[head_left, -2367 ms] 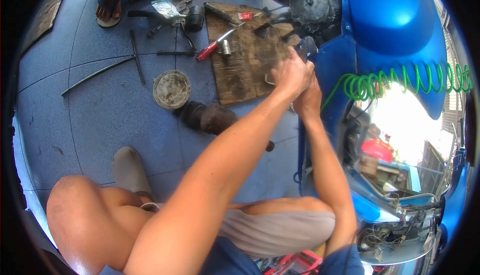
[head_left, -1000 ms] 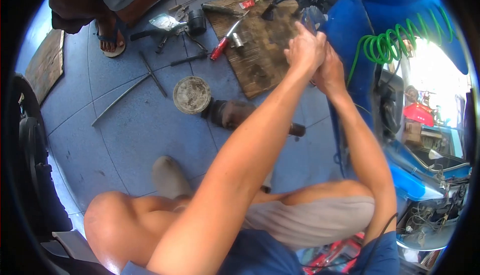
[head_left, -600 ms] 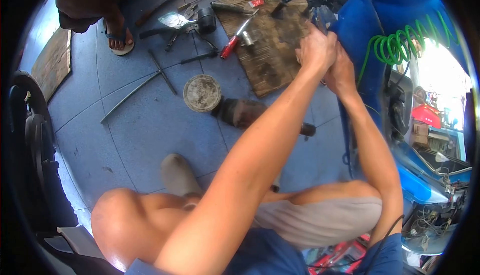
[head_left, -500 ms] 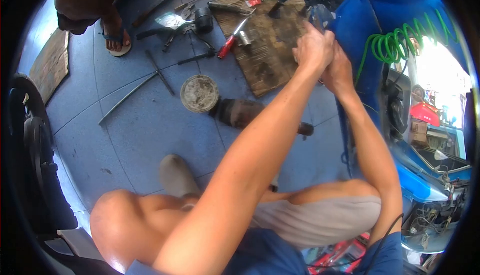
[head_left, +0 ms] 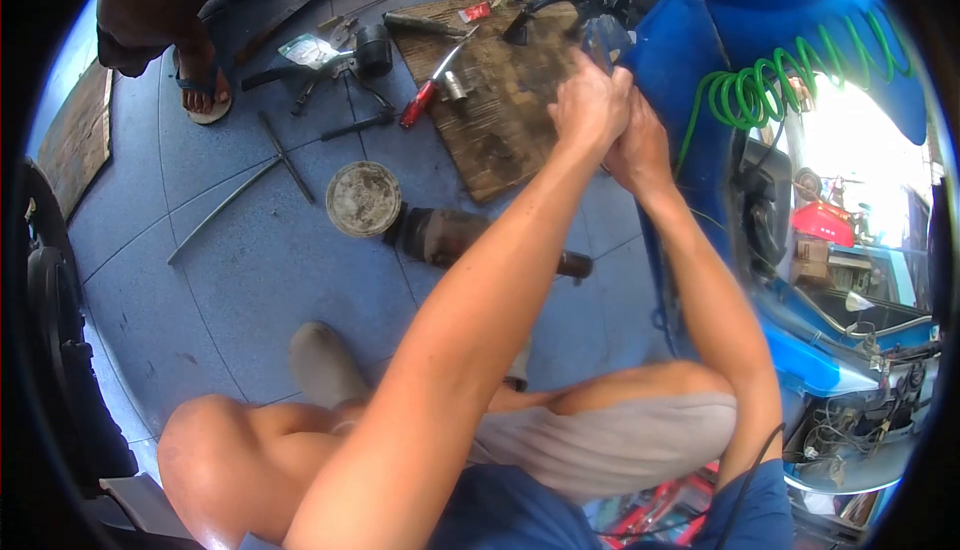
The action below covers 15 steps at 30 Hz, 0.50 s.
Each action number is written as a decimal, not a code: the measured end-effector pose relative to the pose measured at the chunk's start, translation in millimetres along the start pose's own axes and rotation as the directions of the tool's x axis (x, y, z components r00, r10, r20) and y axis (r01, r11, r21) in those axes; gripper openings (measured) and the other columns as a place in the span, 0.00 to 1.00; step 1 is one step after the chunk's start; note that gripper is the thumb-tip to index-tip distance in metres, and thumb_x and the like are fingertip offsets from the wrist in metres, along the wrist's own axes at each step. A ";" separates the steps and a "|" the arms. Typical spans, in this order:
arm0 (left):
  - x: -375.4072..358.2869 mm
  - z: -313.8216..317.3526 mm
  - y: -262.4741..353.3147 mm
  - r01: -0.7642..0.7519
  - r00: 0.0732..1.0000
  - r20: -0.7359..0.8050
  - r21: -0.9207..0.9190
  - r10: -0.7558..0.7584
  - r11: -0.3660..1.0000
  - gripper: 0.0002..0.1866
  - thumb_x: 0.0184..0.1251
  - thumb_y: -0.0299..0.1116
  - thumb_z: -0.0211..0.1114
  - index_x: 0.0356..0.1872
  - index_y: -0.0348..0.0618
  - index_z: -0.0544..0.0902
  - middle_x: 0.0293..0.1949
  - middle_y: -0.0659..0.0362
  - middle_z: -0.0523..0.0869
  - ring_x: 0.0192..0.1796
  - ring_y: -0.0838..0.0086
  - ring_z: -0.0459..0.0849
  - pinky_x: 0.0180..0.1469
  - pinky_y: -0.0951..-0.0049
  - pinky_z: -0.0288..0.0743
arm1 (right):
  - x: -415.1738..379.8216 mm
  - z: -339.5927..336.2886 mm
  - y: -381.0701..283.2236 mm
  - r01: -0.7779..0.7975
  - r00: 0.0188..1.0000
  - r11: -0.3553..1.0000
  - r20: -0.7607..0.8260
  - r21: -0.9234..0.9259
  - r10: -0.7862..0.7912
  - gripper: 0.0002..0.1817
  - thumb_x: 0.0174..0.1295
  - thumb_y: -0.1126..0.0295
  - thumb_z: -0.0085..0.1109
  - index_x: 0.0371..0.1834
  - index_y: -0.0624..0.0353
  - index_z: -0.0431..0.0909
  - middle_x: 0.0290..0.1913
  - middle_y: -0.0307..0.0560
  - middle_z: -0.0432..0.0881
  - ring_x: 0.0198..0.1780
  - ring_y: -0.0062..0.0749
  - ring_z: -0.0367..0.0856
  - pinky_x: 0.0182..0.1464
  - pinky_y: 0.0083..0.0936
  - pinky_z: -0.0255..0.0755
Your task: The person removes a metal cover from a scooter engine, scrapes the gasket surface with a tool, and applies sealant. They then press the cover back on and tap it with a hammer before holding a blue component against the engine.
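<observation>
My left hand [head_left: 590, 105] is closed, fingers curled, beside the edge of a large blue body panel [head_left: 683, 45]. My right hand [head_left: 638, 145] is closed just below and to its right, pressed against it. A dark grey, glossy part [head_left: 605, 40] shows just beyond my left fingers. What my fingers grip is hidden behind the hands, and I cannot tell its kind. Beneath and left of the hands lies a worn wooden board [head_left: 500, 140]. On it are a red-handled screwdriver [head_left: 420, 105], a metal socket [head_left: 454, 86] and a small red packet [head_left: 475, 12].
A round dirty tin [head_left: 363, 199] and a dark cylindrical part [head_left: 445, 238] are on the tiled floor. Levers, a black mallet head [head_left: 374, 51] and thin rods [head_left: 225, 210] lie left. A coiled green hose [head_left: 765, 95] hangs right. Another person's sandalled foot [head_left: 205, 95] is at upper left.
The view has swung slightly right, so floor, tools and arms all appear further left. My hands stay closed together beside the blue panel.
</observation>
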<state>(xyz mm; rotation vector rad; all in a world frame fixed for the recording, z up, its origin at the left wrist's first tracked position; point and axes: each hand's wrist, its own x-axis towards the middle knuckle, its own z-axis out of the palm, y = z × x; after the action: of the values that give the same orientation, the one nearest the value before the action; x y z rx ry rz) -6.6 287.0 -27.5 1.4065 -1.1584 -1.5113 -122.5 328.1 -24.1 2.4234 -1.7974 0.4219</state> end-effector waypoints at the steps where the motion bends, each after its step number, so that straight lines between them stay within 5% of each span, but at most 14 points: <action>1: -0.3 0.7 0.5 -0.002 1.000 0.001 -0.003 0.002 1.000 0.46 0.67 0.50 0.56 0.78 0.26 0.57 0.55 0.32 0.86 0.66 0.39 0.80 0.72 0.40 0.64 | -0.3 -0.3 1.5 0.001 1.000 1.000 -0.001 -0.004 -0.001 0.20 0.61 0.75 0.58 0.56 0.71 0.74 0.49 0.69 0.82 0.54 0.67 0.81 0.57 0.52 0.76; 13: -1.1 0.5 -1.2 -0.009 1.000 0.000 -0.020 0.009 1.000 0.47 0.67 0.50 0.56 0.79 0.25 0.56 0.53 0.31 0.87 0.64 0.39 0.82 0.70 0.40 0.65 | 0.7 -1.8 -1.3 0.000 1.000 1.000 0.020 0.013 0.000 0.20 0.60 0.75 0.59 0.56 0.71 0.73 0.49 0.68 0.82 0.53 0.67 0.81 0.56 0.52 0.76; 15: -0.8 0.0 -2.3 -0.036 0.999 -0.042 -0.042 0.034 0.998 0.41 0.66 0.53 0.56 0.70 0.25 0.65 0.52 0.24 0.85 0.60 0.32 0.83 0.67 0.43 0.72 | 0.2 -1.6 -0.9 0.033 0.999 0.999 -0.011 0.009 -0.033 0.20 0.60 0.75 0.59 0.56 0.71 0.73 0.49 0.68 0.82 0.53 0.67 0.81 0.56 0.51 0.76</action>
<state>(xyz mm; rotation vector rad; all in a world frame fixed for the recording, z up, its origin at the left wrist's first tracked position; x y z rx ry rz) -6.5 288.4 -29.5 1.3756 -1.1134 -1.4672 -121.8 328.6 -22.4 2.4483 -1.7521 0.4400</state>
